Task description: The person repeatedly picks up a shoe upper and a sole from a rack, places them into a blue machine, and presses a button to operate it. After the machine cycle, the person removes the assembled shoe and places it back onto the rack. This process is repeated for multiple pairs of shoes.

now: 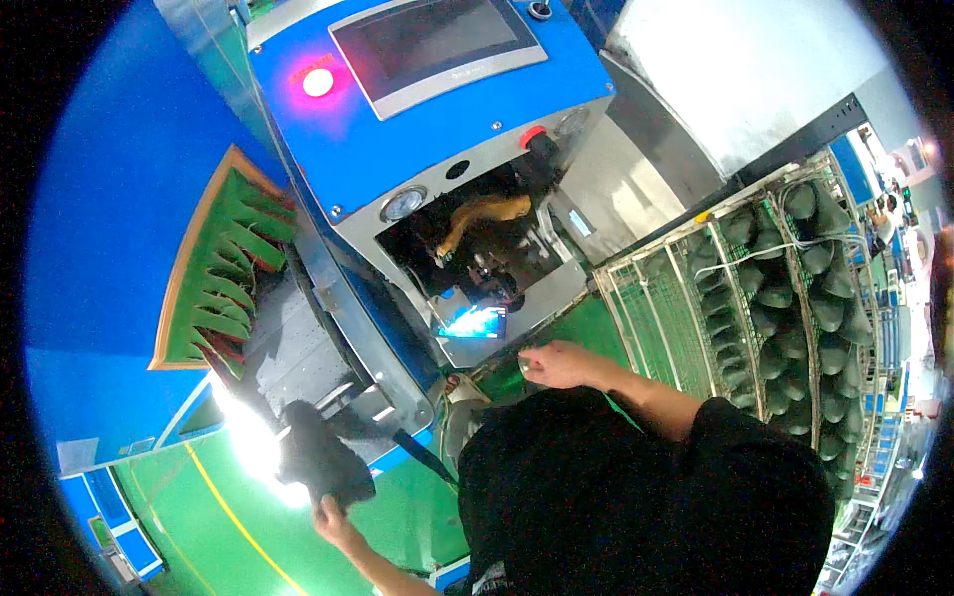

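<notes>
My left hand (336, 524) grips the lower edge of a dark shoe upper (326, 459), held up beside the machine at the lower left. A bright glare behind it blurs its outline. My right hand (555, 365) is closed, its fingers curled just below the machine's front opening. Whatever its fingertips hold, if anything, is too small to make out. The blue machine (437, 149) stands in front of me; dark metal parts and a yellow-brown curved piece (482, 217) show in its opening. A small lit screen (475, 322) sits at the opening's lower edge.
On the right, a wire rack (651, 333) carries several dark shoe uppers (785, 348). At the left, a wood-edged green board (177, 316) holds several green and red flat pieces. A dark touch panel (434, 48), glowing button (318, 82), red knob (534, 136) and gauge (404, 205) are on the machine.
</notes>
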Demonstrator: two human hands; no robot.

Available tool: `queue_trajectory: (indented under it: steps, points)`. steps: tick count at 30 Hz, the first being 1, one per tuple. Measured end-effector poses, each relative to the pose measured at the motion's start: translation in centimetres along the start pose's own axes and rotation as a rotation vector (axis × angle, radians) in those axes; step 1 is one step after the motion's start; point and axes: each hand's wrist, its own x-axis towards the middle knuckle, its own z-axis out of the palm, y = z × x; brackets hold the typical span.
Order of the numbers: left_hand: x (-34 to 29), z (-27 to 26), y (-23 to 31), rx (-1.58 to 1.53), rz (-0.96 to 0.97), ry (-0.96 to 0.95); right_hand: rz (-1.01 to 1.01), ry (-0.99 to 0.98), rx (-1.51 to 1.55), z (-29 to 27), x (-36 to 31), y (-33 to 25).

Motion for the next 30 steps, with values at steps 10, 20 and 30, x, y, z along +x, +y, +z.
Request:
queue_trajectory:
  steps: [10,20,30]
  points:
    - [3.4,3.8,-5.8,0.838,0.104,-0.061,0.03,-0.052,0.203,7.9,2.1,17.3]
    - [4.0,4.9,-4.9,1.189,-0.015,-0.107,-0.424,0.216,0.236,8.3,0.8,19.2]
    - [2.6,6.3,-6.3,1.125,-0.044,0.046,-0.108,0.052,-0.049,1.9,-1.1,13.9]
